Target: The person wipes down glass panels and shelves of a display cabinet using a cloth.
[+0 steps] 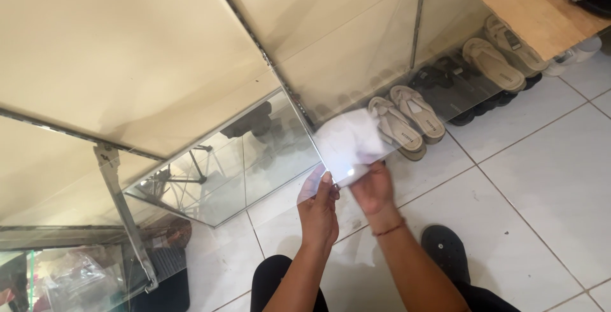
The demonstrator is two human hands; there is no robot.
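Note:
A white cloth or paper (349, 141) is pressed over the near edge of a glass shelf (407, 63). My right hand (372, 188) grips the lower part of the white cloth at that edge. My left hand (319, 209) pinches the same glass edge just left of the cloth, thumb and fingers closed on it. A red thread band sits on my right wrist. A second glass shelf (223, 165) lies to the left, reflecting a stand.
Beige and black sandals (407, 118) are lined up on the white tiled floor (541, 159) under the glass. A metal bracket (124, 213) holds the left shelf. A wooden board (531, 3) is at top right. A black shoe (445, 248) is near my leg.

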